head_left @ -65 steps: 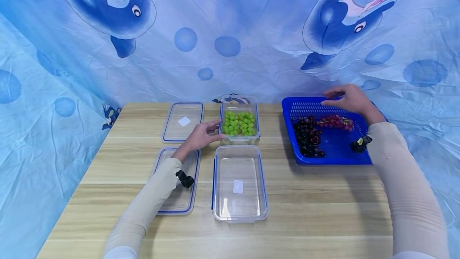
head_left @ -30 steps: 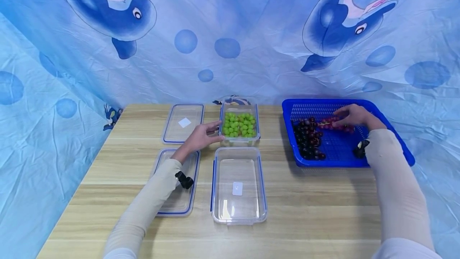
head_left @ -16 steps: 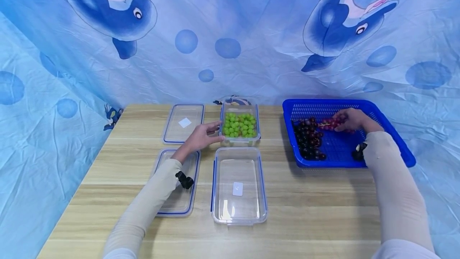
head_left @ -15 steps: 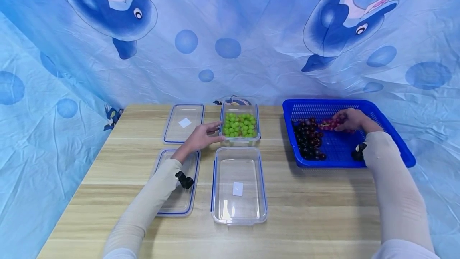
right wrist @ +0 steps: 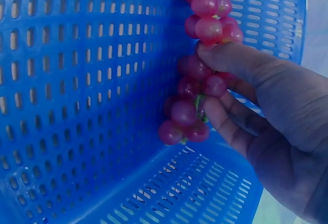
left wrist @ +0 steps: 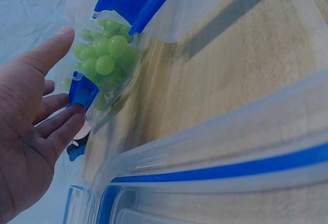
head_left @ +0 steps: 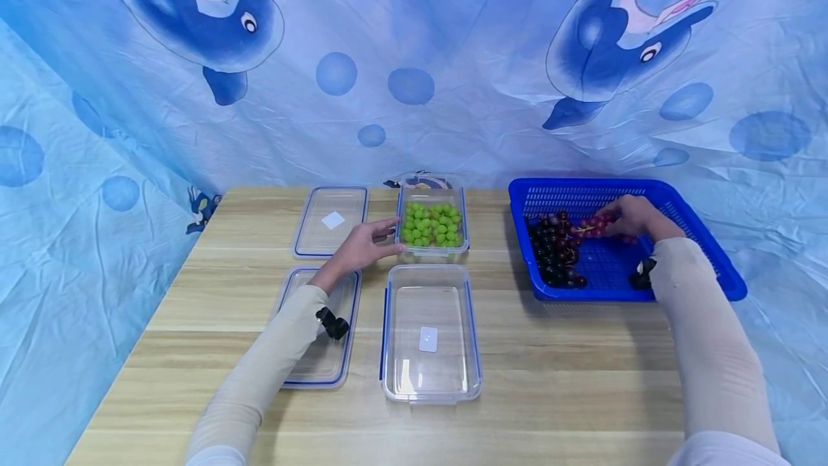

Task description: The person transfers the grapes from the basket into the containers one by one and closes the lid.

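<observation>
In the basket's back part, my right hand [head_left: 637,216] holds a bunch of red grapes [head_left: 587,227]. The right wrist view shows the thumb and fingers of that right hand [right wrist: 282,106] around the middle of the bunch, with red grapes [right wrist: 184,112] showing on both sides. My left hand [head_left: 362,244], fingers extended, touches the left side of a clear container [head_left: 432,252] of green grapes [head_left: 431,224]. Up close, fingertips of the left hand [left wrist: 36,116] rest at its blue clip [left wrist: 83,89]. Dark grapes [head_left: 553,250] lie along the basket's left side.
The blue basket [head_left: 598,296] stands at the table's right. A larger clear container [head_left: 446,372] with nothing in it sits nearer me. Two clear lids with blue seals, a smaller lid [head_left: 336,200] and a larger lid [head_left: 317,362], lie to the left. A dolphin-print curtain [head_left: 414,142] hangs behind.
My right hand has come down into the basket, taken hold of the red grapes and shifted slightly left. The left hand stays at the green-grape container.
</observation>
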The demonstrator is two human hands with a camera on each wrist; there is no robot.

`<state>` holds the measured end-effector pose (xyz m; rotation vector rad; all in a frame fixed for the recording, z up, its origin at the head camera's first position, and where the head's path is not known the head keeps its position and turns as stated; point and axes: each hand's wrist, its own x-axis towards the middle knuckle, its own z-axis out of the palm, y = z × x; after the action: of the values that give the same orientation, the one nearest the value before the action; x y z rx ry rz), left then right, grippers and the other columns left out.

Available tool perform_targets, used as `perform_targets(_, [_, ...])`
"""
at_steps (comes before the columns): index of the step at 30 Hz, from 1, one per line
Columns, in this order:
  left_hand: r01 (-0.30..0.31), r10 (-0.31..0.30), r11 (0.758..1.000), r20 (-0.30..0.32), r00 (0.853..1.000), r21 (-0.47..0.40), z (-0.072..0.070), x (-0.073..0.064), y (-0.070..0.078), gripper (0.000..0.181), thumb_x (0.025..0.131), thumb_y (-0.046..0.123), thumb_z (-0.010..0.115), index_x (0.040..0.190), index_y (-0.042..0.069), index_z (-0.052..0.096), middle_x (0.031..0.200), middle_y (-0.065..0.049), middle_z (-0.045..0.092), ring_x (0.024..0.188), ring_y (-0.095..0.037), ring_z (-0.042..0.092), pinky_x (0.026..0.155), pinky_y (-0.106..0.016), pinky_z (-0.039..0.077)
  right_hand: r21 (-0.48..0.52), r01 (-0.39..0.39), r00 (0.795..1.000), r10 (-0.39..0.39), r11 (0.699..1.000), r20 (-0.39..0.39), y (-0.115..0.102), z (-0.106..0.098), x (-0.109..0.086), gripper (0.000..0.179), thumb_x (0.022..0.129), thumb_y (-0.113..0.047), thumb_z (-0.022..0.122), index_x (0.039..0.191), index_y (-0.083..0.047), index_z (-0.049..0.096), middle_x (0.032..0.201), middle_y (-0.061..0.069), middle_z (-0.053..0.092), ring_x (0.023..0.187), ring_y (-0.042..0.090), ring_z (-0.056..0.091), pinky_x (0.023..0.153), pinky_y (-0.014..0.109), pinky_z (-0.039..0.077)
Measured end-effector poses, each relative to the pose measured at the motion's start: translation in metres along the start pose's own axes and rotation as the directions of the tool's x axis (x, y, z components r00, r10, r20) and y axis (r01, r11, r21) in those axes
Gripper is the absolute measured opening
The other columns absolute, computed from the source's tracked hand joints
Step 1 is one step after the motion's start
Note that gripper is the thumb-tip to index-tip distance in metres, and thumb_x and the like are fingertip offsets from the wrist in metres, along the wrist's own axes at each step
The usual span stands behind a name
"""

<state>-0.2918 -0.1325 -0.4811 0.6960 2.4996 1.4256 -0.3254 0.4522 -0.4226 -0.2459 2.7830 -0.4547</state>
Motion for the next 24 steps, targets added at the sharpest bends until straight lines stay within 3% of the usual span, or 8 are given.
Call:
perform_targets(3, [-0.002,0.002,1.0,0.0,1.0,0.002,0.0,0.0,-0.001,0.076,0.093,0.041,0.076,0.155,0.01,0.045,0.158,-0.01,0.046,0.136,-0.035,0.053,0.111,-0.046,0.049,-0.005,-0.004,1.0,0.004,1.0,-0.022,0.002,-0.005,-0.003,0.04,0.09,-0.014,0.077,0.123,0.006,0.069,0.078,0.007,0.073,0.067,0.021,0.067,0.071,0.046,0.058])
perform_targets(10, [-0.006,0.006,1.0,-0.004,1.0,0.029,0.0,0.001,-0.002,0.077,0.093,0.04,0.076,0.155,0.007,0.043,0.158,-0.011,0.045,0.135,-0.035,0.054,0.111,-0.044,0.049,-0.078,0.045,0.991,-0.054,0.996,-0.126,0.003,-0.02,-0.012,0.044,0.09,-0.018,0.078,0.126,0.006,0.068,0.105,0.028,0.071,0.066,0.023,0.052,0.065,0.041,0.046])
perform_targets(13, [-0.002,0.002,1.0,0.001,1.0,0.026,0.0,0.001,-0.001,0.077,0.093,0.041,0.075,0.155,0.007,0.043,0.158,-0.011,0.045,0.136,-0.035,0.054,0.111,-0.044,0.049,-0.077,0.062,0.986,-0.073,0.995,-0.147,-0.002,-0.026,-0.015,0.044,0.091,-0.018,0.076,0.127,0.005,0.067,0.085,0.023,0.072,0.054,0.018,0.044,0.06,0.036,0.041])
perform_targets(17, [0.005,-0.005,1.0,0.001,1.0,0.015,-0.001,0.001,-0.001,0.077,0.093,0.042,0.076,0.155,0.008,0.044,0.158,-0.01,0.045,0.136,-0.035,0.054,0.111,-0.044,0.049,-0.065,0.097,0.978,-0.107,0.993,-0.181,-0.01,-0.033,-0.016,0.042,0.091,-0.015,0.076,0.127,0.007,0.067,0.059,0.007,0.064,0.047,0.015,0.039,0.059,0.034,0.039])
perform_targets(24, [0.006,-0.006,1.0,-0.002,1.0,0.02,0.0,0.001,-0.002,0.078,0.093,0.043,0.075,0.155,0.009,0.044,0.158,-0.009,0.045,0.135,-0.034,0.054,0.111,-0.043,0.049,-0.067,0.119,0.954,-0.132,0.991,-0.269,-0.035,-0.046,-0.02,0.042,0.09,-0.017,0.079,0.125,0.005,0.069,0.064,0.007,0.068,0.049,0.015,0.039,0.057,0.033,0.038])
